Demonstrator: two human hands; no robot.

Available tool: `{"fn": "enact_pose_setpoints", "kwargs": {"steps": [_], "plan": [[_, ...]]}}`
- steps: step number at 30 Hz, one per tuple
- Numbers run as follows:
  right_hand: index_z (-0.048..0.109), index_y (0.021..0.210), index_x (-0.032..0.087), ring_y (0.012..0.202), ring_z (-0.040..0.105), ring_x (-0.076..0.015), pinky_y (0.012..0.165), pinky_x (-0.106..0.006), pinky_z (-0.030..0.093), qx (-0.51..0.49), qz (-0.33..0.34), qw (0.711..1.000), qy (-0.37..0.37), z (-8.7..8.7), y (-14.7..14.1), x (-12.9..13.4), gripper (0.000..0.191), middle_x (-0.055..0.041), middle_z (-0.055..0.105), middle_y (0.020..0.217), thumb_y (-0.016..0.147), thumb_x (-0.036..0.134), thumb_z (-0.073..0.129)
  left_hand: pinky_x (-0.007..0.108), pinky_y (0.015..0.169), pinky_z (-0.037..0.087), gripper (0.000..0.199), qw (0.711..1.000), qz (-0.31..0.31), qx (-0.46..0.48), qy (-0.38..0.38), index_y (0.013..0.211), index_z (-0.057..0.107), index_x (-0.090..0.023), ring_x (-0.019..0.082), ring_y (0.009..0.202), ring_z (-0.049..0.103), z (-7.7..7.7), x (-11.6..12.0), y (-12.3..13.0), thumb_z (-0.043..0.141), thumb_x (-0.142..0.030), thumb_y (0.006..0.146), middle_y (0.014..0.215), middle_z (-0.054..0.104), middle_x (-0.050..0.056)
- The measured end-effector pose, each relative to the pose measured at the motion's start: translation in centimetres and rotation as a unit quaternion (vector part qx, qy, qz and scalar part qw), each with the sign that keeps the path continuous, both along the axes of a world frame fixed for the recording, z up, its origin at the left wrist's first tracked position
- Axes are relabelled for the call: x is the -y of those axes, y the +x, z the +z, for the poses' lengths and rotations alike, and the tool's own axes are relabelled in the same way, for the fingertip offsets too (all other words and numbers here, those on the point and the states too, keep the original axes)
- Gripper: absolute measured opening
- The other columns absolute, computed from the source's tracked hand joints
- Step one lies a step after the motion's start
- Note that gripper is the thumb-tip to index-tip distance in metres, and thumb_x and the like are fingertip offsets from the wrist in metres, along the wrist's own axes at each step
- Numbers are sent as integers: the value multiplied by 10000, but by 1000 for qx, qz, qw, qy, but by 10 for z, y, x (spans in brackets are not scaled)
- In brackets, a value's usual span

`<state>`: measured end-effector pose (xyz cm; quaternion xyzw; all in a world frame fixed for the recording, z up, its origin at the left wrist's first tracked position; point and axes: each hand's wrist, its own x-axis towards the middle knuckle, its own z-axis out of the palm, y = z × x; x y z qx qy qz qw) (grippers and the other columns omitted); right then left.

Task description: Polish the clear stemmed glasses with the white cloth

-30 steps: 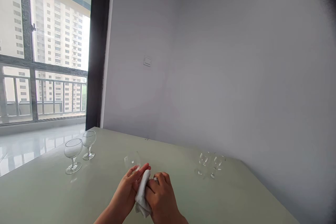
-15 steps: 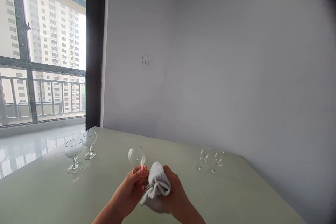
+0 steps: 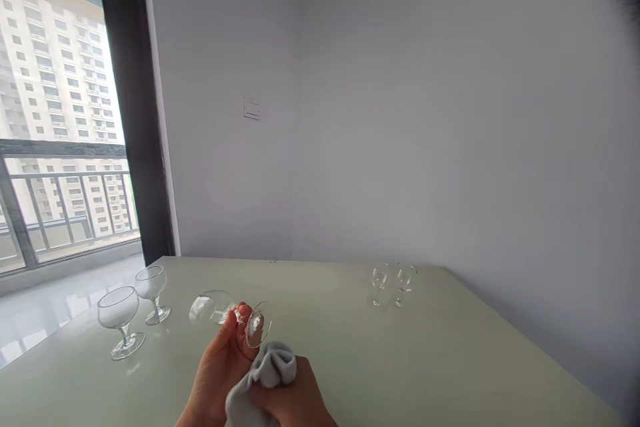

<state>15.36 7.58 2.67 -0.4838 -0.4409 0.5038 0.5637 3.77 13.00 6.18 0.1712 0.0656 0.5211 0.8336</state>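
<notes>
Front glass on the left [image 3: 118, 310]: upright on the table [image 3: 400, 367], with the back glass on the left [image 3: 151, 283] just beside it, also upright
Held glass [image 3: 213, 307]: tipped sideways in front of the body, bowl to the left and foot to the right; whether the bowl touches the table cannot be told
Its handling: probably light, stiff and fragile, slippery where smooth; the stem looks the surest hold, while the thin rim and foot edge would chip if squeezed or knocked
Left hand [image 3: 220, 353]: thumb and fingers clamped on the stem; the stem is mostly hidden, and some fingers lie behind the foot
Cloth [image 3: 273, 367]: soft, limp and bunched, near the foot; contact between the two is hard to make out, and its lower end is cut off by the bottom edge
Right hand [image 3: 295, 400]: closed on the cloth, whose folds hide most of the fingers
Glasses on the right [image 3: 379, 277]: two, standing side by side near the wall [image 3: 400, 113], their outlines so faint that rims and feet are hard to trace
</notes>
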Motion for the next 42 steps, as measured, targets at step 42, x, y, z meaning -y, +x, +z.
{"fn": "enact_pose_setpoints", "kwargs": {"steps": [42], "plan": [[572, 823, 216, 743, 465, -162, 649, -286, 398, 437, 34, 831, 343, 70, 52, 14, 225, -17, 592, 885, 676, 59, 503, 155, 517, 426, 66, 979, 0, -176, 107, 768, 562, -188, 42, 543, 447, 4, 11, 15, 596, -223, 814, 644, 467, -58]]}}
